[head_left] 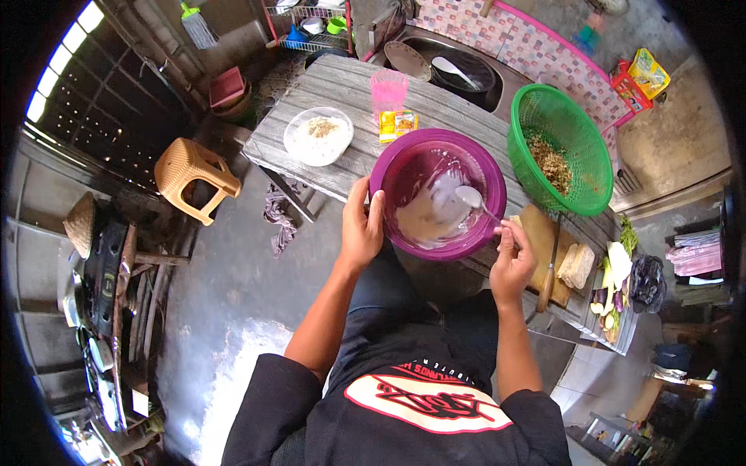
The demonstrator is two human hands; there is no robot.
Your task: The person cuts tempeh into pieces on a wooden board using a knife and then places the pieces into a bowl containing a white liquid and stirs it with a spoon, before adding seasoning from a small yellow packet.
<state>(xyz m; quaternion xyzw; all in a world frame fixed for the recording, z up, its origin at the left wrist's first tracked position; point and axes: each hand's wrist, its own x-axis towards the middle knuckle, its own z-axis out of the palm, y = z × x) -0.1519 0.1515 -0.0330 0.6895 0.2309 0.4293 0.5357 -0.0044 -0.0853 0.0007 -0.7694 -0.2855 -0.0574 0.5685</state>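
A purple basin (435, 137) is at the front edge of the table, tilted toward me. Pale, wet batter (423, 219) pools at its bottom and smears its wall. With thumb and fingers my left hand (362, 227) grips the basin's left rim. My right hand (513, 264) is closed around the handle of a metal spoon (469, 196), whose bowl dips into the batter. Behind the basin lie yellow sachets (398, 126) and a pink cup (388, 92). To the left stands a clear bowl (347, 138) of white powder with a brownish heap on top.
At right stands a green basket (597, 175) holding brown crumbly food. A cutting board (536, 224) bears a knife (550, 273) and pale blocks (576, 266). Vegetables (618, 264) and a black plastic bag (647, 283) lie beyond. A sink (497, 71) is behind; a tan stool (186, 167) is left.
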